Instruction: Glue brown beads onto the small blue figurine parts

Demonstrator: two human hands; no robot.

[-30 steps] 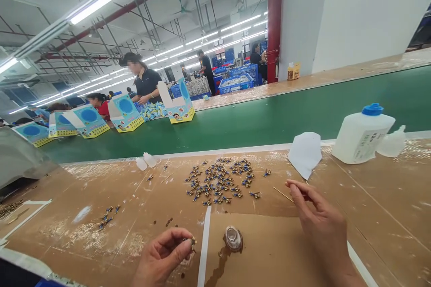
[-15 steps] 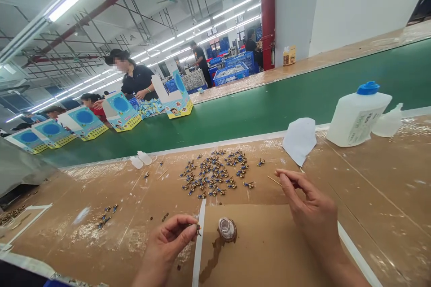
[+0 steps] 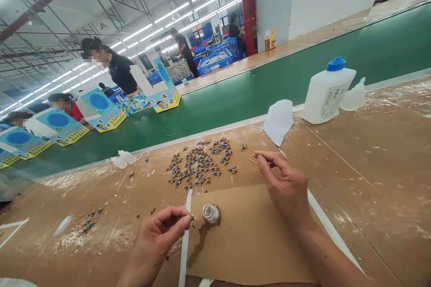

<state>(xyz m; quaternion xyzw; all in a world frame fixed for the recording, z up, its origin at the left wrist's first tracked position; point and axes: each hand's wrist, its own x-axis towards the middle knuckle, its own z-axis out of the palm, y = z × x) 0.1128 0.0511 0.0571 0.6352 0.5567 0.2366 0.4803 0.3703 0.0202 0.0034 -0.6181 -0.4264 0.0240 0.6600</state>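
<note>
My left hand (image 3: 168, 231) pinches a small dark figurine piece (image 3: 192, 220) between thumb and fingertips, just left of a small glue-stained cup (image 3: 212, 214). Its details are too small to make out. In my right hand (image 3: 283, 179) is a thin wooden stick (image 3: 253, 161), held between thumb and fingers with its tip pointing left. The cup stands on a brown cardboard sheet (image 3: 256, 237), beside a dark wet streak. Beyond it lies a cluster of small blue and gold figurine pieces (image 3: 198, 163).
A large white bottle with a blue cap (image 3: 326, 92) stands at right beside a smaller bottle (image 3: 353, 96). White paper (image 3: 279, 121) lies near the green conveyor belt (image 3: 215, 98). Two small bottles (image 3: 126, 157) lie at left. Display boxes (image 3: 101, 107) and co-workers (image 3: 121, 69) are beyond.
The view has swung to the right, so the scene sits further left. Both hands keep their grips, the left on the small piece and the right on the stick.
</note>
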